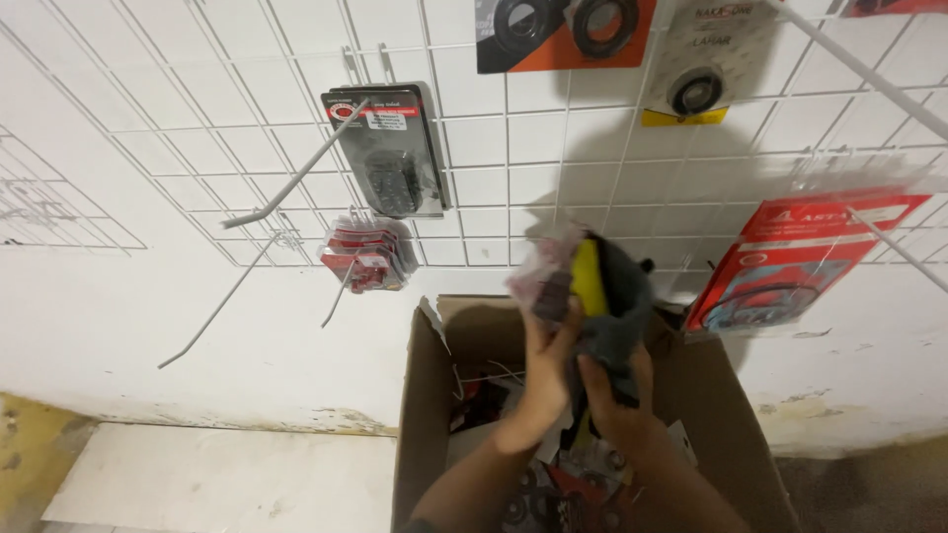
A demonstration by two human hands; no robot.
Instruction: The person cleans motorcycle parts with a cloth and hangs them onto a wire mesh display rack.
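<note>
Hands meet above an open cardboard box (425, 415) that stands on the floor against a white wall. The left hand (545, 380) is raised with its fingers closed around a bundle of packets (592, 291), a blurred stack in clear plastic with grey, yellow and pink showing. The right hand (617, 400) grips the same bundle from below on its right side, fingers curled onto the grey part. The bundle is held over the far half of the box, just in front of the wall.

Inside the box, near the wrists, lie more packets with red and black parts, too jumbled to tell apart.

A white wire grid (494, 168) covers the wall beyond. On it hang a black blister pack (387, 153) to the far left of the hands, a small cluster of red packets (363, 259) below it, an orange card with 2 black rings (563, 30) at the top, and a red packet (800, 262) tilted at the right. Bare hooks (296, 178) jut out at the left.
</note>
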